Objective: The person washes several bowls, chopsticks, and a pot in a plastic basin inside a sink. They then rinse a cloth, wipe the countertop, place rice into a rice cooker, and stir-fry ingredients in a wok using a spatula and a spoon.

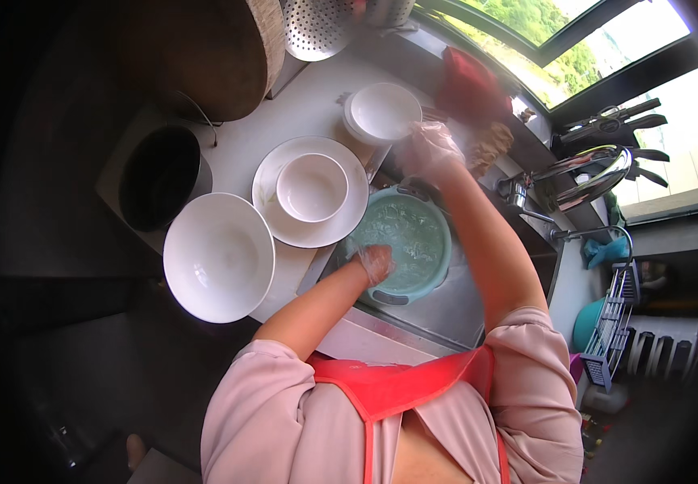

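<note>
A light-blue plastic basin (446, 242) of bubbly water stands in the metal sink (461, 296). My left hand (377, 264), in a clear plastic glove, is at the basin's left side, its fingers partly in the water; whether it grips anything cannot be told. My right hand (431, 148), gloved too, is beyond the basin at the rim of a stack of white bowls (386, 112); its fingertips are blurred. On the counter a small white bowl (312, 187) sits on a white plate (264, 209), with a large white bowl (219, 257) to the left.
A black pot (161, 178) and a large round wooden object (273, 42) stand at the left and top left. A chrome faucet (513, 190) rises right of the sink, with knives (645, 121) behind it. A dish rack (609, 333) stands at the right, a red cloth-like item (470, 85) near the window.
</note>
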`<state>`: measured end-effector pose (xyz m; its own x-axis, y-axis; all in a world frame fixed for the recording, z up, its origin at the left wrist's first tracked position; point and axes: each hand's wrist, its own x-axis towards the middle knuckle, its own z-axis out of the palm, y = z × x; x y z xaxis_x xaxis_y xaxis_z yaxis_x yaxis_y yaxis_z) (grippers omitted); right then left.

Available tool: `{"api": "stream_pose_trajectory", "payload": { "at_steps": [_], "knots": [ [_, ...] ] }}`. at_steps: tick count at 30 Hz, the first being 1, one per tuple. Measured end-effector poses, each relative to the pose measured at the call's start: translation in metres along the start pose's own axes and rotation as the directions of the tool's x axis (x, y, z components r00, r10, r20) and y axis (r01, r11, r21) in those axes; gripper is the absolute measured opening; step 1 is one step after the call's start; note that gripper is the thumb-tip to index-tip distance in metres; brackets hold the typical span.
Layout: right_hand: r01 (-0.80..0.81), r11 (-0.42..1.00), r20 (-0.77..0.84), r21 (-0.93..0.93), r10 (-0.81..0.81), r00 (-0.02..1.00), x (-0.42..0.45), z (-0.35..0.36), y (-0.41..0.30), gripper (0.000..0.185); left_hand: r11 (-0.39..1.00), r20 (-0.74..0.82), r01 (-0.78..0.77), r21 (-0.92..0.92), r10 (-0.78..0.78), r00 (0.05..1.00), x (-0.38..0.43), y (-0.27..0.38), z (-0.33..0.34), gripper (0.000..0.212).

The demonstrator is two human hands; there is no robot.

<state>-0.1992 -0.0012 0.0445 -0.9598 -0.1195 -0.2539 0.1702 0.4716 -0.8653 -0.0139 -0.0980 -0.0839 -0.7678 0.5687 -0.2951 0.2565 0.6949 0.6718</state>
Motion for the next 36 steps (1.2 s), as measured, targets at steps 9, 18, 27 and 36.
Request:
{"api": "stream_pose_trajectory", "payload": {
  "at_steps": [9,18,27,36],
  "knots": [
    [-0.168,0.982,0.004,0.084,0.168,0.986,-0.042,0.024,-0.041,0.042,0.995,-0.027,0.020,-0.096,-0.023,0.999,0.001,0.000,0.005,0.034],
    [0.325,0.653,0.407,-0.684,-0.028,0.913,-0.085,0.102,-0.046,0.018,0.973,-0.316,-0.225,0.047,0.228,0.921,0.036,-0.061,0.078,0.032],
    [-0.300,0.876,0.214,0.378,0.233,0.949,-0.147,-0.001,-0.002,0.013,0.993,-0.022,0.066,0.102,-0.064,0.998,0.000,-0.012,0.008,0.026],
    [-0.191,0.581,-0.131,-0.791,0.144,0.981,-0.134,-0.016,0.145,0.023,0.964,0.261,-0.013,0.264,-0.058,0.964,0.018,0.010,-0.025,0.036]
  ]
}}
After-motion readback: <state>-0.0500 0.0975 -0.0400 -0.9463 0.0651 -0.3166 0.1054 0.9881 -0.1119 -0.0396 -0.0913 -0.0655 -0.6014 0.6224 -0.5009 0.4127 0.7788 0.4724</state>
